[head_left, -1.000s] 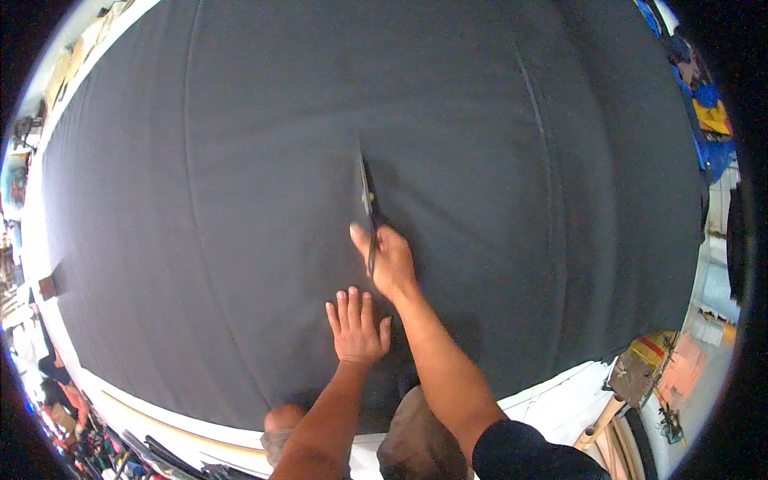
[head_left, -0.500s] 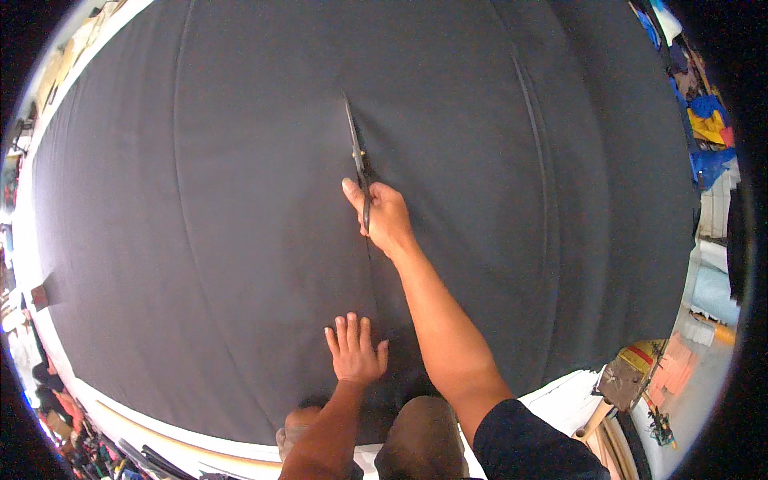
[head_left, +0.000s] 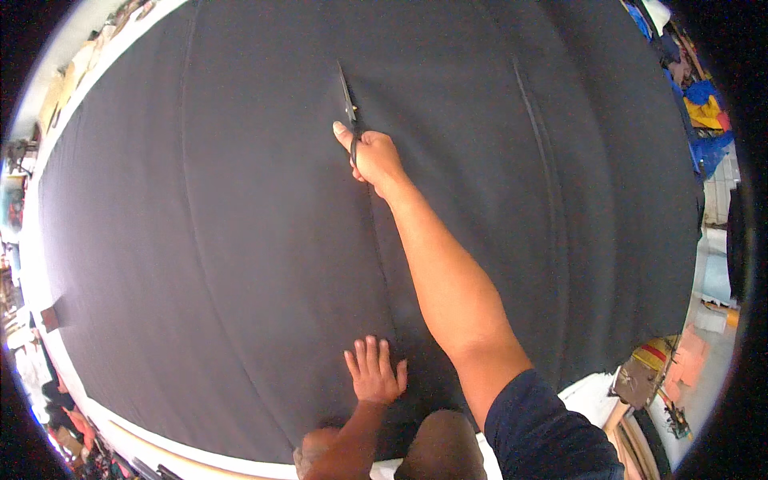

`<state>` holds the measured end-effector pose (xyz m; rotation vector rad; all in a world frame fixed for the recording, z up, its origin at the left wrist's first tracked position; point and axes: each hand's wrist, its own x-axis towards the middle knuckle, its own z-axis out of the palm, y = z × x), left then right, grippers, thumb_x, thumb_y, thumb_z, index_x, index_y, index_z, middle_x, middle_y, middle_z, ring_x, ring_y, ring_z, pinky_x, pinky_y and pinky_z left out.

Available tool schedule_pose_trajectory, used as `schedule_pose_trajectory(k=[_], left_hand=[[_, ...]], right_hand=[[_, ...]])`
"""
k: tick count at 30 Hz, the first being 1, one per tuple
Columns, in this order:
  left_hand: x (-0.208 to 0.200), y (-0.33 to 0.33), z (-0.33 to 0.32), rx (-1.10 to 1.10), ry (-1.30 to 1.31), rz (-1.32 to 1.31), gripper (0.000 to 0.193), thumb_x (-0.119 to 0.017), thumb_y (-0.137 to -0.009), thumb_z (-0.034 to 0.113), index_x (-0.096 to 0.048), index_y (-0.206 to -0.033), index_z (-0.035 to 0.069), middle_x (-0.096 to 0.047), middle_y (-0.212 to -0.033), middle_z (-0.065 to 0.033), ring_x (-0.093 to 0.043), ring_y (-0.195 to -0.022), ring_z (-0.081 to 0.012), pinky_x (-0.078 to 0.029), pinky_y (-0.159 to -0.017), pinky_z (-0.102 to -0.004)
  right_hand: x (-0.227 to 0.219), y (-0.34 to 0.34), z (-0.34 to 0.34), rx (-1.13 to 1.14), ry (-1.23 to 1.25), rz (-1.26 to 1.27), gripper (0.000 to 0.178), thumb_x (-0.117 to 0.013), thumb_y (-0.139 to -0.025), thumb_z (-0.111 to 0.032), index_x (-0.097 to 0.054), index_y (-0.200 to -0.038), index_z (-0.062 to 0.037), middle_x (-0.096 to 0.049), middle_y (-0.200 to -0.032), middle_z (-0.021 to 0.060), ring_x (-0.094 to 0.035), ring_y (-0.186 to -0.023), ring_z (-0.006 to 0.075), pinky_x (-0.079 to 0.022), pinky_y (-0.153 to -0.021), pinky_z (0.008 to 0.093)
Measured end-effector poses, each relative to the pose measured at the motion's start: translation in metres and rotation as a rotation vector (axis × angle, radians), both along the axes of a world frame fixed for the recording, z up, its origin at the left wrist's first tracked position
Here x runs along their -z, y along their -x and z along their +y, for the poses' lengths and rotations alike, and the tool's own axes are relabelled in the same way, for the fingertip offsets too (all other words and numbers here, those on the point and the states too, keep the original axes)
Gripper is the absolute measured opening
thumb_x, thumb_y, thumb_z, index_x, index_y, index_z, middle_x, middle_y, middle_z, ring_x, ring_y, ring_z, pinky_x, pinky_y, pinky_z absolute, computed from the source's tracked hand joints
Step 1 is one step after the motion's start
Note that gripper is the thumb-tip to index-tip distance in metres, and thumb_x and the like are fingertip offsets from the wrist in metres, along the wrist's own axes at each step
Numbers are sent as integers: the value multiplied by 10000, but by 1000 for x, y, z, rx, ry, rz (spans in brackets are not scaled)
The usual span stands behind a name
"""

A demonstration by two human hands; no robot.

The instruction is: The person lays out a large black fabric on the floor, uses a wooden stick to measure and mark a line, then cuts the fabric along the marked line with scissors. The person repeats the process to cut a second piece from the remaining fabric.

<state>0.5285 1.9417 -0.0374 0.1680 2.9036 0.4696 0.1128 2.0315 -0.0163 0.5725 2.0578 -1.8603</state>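
Note:
My right hand [head_left: 376,162] grips a pair of scissors [head_left: 346,94] by the black handles, thumb through one loop. The blades point away from me and lie in a wide sheet of dark grey fabric [head_left: 264,224]. A cut line runs from behind the scissors back toward me, past my left hand. My left hand [head_left: 374,374] rests flat on the fabric near the front edge, fingers spread, just left of that line. Nothing is in it.
The fabric covers most of a large white table [head_left: 120,428]. A small brown block [head_left: 50,319] sits at its left edge. Beyond the right corner are a brown and yellow bag [head_left: 644,372] and rolled tubes [head_left: 632,440]. Blue and yellow cloths [head_left: 704,120] lie far right.
My right hand and the scissors have moved farther away from me, and the cut line behind them is longer. In the picture, my left hand sits slightly lower and more to the right.

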Motion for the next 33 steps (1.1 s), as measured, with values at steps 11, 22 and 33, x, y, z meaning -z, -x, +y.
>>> schedule_pose_trajectory(k=[11,22,33], left_hand=[[-8,11,-1,-76,-168,150,510,-659,-862,405,-603,-1221,47,-519,-1314,-226,-430,-1284,-437,-261,-1092,-657],[4,472,-54,-318,166,344,685,-484,-975,485,-352,-1536,116,-280,-1599,-203,-207,-1499,-391,-131,-1223,-527],[2,472,-52,-345,134,263,703,-549,-932,463,-377,-1525,125,-277,-1600,-209,-219,-1493,-406,-127,-1218,-559]], right_hand=[[8,49,-3,17,-11,14,565,-720,-885,-543,-492,-650,-82,-506,-575,35,-482,-445,128,-376,-400,301],[6,56,2,-21,59,-16,531,-723,-888,-525,-501,-686,-86,-509,-587,19,-477,-449,119,-392,-417,285],[-17,74,3,-7,144,-94,573,-719,-858,-603,-497,-683,-105,-485,-565,0,-461,-439,106,-361,-413,257]])
